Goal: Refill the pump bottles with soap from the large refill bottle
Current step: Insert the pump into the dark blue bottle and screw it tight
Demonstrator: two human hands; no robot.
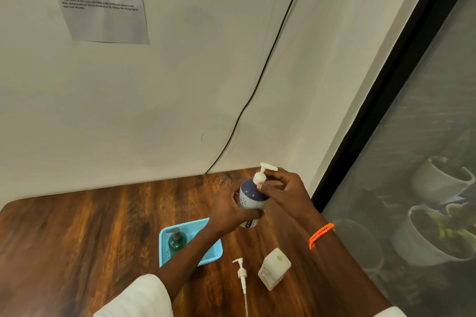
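A blue and white pump bottle [250,197] with a white pump head [264,172] is held above the wooden table [90,226]. My left hand [229,207] grips its body from the left. My right hand [283,192] pinches the pump collar at the bottle's neck. A green pump bottle [177,240] stands in a light blue mesh tray [164,257]. A cream square bottle [273,269] with an open mouth stands near me, and a loose white pump with its tube [243,280] lies beside it on the table.
A black cable [260,80] runs down the white wall to the table's back edge. A printed sheet [100,0] hangs on the wall. A dark-framed glass pane [412,162] borders the table on the right, with pots behind it.
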